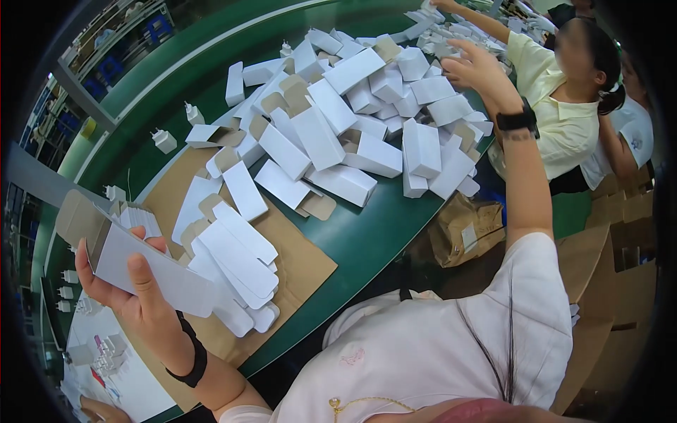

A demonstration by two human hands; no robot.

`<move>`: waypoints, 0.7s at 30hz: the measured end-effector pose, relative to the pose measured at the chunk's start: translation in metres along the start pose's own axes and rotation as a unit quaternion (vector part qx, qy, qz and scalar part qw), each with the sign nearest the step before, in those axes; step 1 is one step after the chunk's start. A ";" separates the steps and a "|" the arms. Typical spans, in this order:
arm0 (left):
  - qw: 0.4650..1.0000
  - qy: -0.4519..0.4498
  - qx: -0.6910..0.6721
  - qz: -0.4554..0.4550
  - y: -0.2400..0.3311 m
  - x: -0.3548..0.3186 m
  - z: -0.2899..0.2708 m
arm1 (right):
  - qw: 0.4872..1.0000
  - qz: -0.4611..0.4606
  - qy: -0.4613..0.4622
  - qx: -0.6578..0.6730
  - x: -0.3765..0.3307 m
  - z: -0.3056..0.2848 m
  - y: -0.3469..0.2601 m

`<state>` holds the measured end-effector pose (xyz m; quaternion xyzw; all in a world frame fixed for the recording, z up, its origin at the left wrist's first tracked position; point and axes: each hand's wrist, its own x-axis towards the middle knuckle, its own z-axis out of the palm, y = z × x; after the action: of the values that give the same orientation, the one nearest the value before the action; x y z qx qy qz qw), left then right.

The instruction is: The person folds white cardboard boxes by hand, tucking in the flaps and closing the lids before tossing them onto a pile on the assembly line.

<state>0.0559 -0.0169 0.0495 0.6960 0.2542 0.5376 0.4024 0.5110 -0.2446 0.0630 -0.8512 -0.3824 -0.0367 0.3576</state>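
- Left hand (146, 310): holds an open white rectangular cardboard carton (151, 271), left of the white carton heap (317, 134) — grip lightly; thin walls may dent.
- Right hand (481, 70): fingers spread, at the heap's right side.

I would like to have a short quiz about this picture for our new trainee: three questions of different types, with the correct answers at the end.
1. What does the left hand hold?
2. True or false: both hands grip the same box.
3. Fill in the missing word: the table under the pile of white boxes is coloured ____.

Key:
1. An open white box, with an end flap raised.
2. False; the right hand is well away from that box, near the right side of the pile.
3. Green.
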 end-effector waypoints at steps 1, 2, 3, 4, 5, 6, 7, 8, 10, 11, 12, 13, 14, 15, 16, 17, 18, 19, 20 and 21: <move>1.000 -0.001 0.004 0.002 0.001 0.000 0.000 | 0.998 -0.008 0.001 -0.054 0.014 0.007 0.007; 1.000 0.006 0.008 0.001 0.003 -0.001 0.001 | 0.997 -0.013 0.004 -0.081 0.026 0.013 0.015; 1.000 0.013 0.009 0.003 0.003 0.000 0.003 | 0.994 -0.016 0.008 -0.109 0.039 0.019 0.024; 1.000 0.010 0.008 0.007 0.005 0.000 0.003 | 0.982 -0.035 0.032 -0.183 0.049 0.025 0.034; 1.000 0.003 -0.004 -0.011 0.006 -0.001 0.002 | 0.964 -0.055 0.054 -0.254 0.058 0.032 0.040; 0.999 -0.005 -0.016 -0.029 0.004 -0.002 -0.001 | 0.965 -0.056 0.056 -0.251 0.060 0.042 0.042; 1.000 -0.005 -0.015 -0.025 0.001 -0.002 -0.003 | 0.987 0.040 0.017 -0.156 0.063 0.051 0.043; 1.000 -0.007 -0.012 -0.021 -0.002 -0.003 -0.005 | 0.989 0.133 -0.025 -0.059 0.066 0.057 0.040; 1.000 -0.008 -0.009 -0.016 -0.004 -0.004 -0.006 | 0.988 0.152 -0.001 0.005 0.064 0.062 0.039; 1.000 -0.003 -0.004 -0.015 -0.004 -0.003 -0.006 | 0.992 0.124 0.004 0.038 0.062 0.064 0.036; 1.000 0.003 0.000 -0.014 -0.004 -0.003 -0.007 | 0.993 0.095 0.008 0.070 0.061 0.065 0.033; 1.000 0.005 -0.001 -0.015 -0.005 -0.003 -0.009 | 0.984 0.142 0.020 0.102 0.059 0.055 0.031; 1.000 0.002 -0.005 -0.018 -0.008 -0.002 -0.011 | 0.971 0.118 0.019 0.205 0.055 0.044 0.030; 1.000 0.002 -0.010 -0.022 -0.010 -0.001 -0.010 | 0.946 0.097 0.012 0.309 0.050 0.034 0.027; 1.000 0.009 -0.015 -0.025 -0.011 0.001 -0.008 | 0.874 0.108 0.045 0.472 0.044 0.033 0.024; 1.000 0.018 -0.004 -0.021 -0.010 0.003 -0.005 | 0.817 0.083 0.012 0.570 0.037 0.028 0.024; 1.000 0.028 0.000 -0.009 -0.004 0.003 -0.004 | 0.751 0.049 -0.017 0.659 0.024 0.014 0.018; 1.000 0.030 -0.009 -0.004 -0.004 0.000 -0.007 | 0.731 0.036 -0.097 0.675 0.011 0.003 0.010; 0.999 0.036 -0.015 -0.004 -0.001 0.000 -0.010 | 0.707 0.004 -0.135 0.695 0.008 0.005 0.004; 0.999 0.037 0.003 -0.010 -0.001 0.001 -0.010 | 0.688 -0.006 -0.144 0.711 0.002 0.011 0.000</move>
<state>0.0464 -0.0128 0.0501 0.6743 0.2776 0.5585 0.3955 0.5098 -0.2363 0.0554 -0.3345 -0.3460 0.3668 0.7961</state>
